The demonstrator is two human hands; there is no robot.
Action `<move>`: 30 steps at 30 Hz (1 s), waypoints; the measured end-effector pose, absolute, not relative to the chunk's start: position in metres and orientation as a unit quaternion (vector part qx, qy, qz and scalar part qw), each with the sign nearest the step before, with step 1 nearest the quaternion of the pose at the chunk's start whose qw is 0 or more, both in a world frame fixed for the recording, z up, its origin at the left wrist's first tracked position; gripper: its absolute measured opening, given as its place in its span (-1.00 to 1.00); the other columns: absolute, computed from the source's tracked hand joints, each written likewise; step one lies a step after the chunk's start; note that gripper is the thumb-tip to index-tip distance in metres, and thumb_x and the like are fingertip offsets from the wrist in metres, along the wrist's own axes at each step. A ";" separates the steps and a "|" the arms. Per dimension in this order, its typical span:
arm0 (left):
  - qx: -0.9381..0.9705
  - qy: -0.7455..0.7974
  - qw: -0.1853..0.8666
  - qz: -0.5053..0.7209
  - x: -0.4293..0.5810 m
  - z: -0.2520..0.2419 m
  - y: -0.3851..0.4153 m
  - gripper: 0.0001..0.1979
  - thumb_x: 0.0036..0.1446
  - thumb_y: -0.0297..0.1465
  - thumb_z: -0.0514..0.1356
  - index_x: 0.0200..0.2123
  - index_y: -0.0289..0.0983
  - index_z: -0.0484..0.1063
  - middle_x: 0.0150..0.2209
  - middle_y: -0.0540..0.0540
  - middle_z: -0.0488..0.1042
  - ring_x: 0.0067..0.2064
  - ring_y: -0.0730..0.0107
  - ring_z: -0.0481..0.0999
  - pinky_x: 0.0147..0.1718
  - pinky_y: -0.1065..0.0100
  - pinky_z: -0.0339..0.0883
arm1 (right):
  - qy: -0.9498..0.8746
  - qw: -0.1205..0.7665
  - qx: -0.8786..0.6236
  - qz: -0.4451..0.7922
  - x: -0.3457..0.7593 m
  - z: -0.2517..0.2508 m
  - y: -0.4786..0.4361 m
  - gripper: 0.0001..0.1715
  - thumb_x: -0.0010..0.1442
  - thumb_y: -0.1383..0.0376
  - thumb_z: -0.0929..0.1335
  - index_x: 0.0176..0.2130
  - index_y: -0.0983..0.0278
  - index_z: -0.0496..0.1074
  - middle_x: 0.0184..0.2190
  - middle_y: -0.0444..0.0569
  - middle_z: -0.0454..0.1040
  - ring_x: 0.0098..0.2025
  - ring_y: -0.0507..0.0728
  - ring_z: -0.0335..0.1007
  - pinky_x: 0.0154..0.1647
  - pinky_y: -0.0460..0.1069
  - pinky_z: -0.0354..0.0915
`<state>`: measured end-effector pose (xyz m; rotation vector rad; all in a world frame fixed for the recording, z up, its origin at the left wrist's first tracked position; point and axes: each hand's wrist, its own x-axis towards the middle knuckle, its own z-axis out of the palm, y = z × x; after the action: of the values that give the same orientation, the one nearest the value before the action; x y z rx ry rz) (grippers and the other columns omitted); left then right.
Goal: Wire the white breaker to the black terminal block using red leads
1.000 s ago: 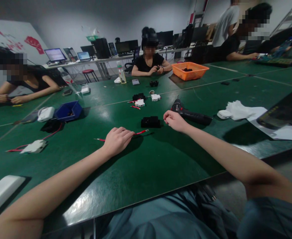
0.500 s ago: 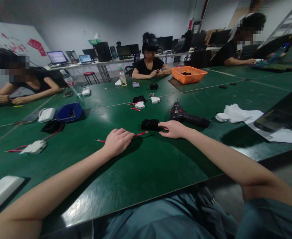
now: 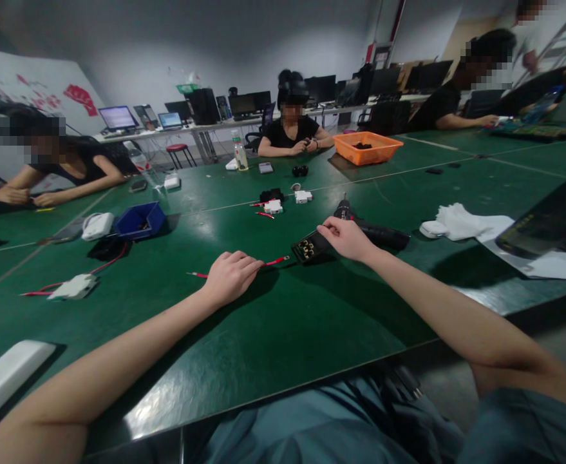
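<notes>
One drill (image 3: 383, 236) just behind right hand (image 3: 348, 238) gripping black block (image 3: 310, 248); left hand (image 3: 231, 277) holding red wire (image 3: 276, 261).

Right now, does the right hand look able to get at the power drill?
Probably yes: the power drill lies just beyond the right hand, nothing between, though that hand's grip on the black block would likely have to loosen first.

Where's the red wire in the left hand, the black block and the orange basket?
Red wire (image 3: 276, 261): head view, right stretch.
Black block (image 3: 310, 248): head view, face with gold bits.
Orange basket (image 3: 367, 156): head view, front wall.
</notes>
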<state>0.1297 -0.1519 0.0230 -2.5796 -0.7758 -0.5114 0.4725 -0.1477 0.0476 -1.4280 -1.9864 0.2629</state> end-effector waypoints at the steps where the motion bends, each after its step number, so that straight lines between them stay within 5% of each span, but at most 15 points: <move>1: -0.923 -0.276 0.198 -0.181 0.129 0.023 -0.152 -0.73 0.35 -0.36 0.06 -0.01 -0.19 0.53 -0.15 -0.11 0.62 -0.15 0.24 0.52 -0.30 0.21 0.24 | -0.755 0.332 -0.551 0.128 0.474 0.047 -0.145 -0.52 0.34 -0.04 0.20 -0.37 0.25 0.39 -0.53 -0.10 0.38 -0.46 0.10 0.27 -0.38 0.00 0.11; 16: -0.926 -0.271 0.186 -0.186 0.126 0.020 -0.149 -0.73 0.33 -0.37 0.09 -0.01 -0.16 0.54 -0.14 -0.12 0.62 -0.12 0.24 0.51 -0.32 0.23 0.23 | -0.642 0.315 -0.600 0.358 0.459 0.032 -0.143 -0.38 0.21 -0.20 0.26 -0.47 0.27 0.41 -0.63 -0.19 0.19 -0.57 0.03 0.06 -0.47 -0.02 -0.01; 30: -0.926 -0.265 0.204 -0.176 0.126 0.021 -0.149 -0.73 0.35 -0.35 0.07 0.00 -0.17 0.52 -0.14 -0.10 0.61 -0.12 0.24 0.51 -0.31 0.22 0.23 | -0.654 0.288 -0.619 0.325 0.463 0.032 -0.141 -0.39 0.26 -0.15 0.22 -0.49 0.25 0.39 -0.59 -0.12 0.27 -0.48 0.10 0.15 -0.39 0.01 0.06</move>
<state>0.1256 -0.1486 0.0212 -2.5831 -0.7404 -0.4899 0.4629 -0.1413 0.0318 -1.6544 -1.7471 0.8692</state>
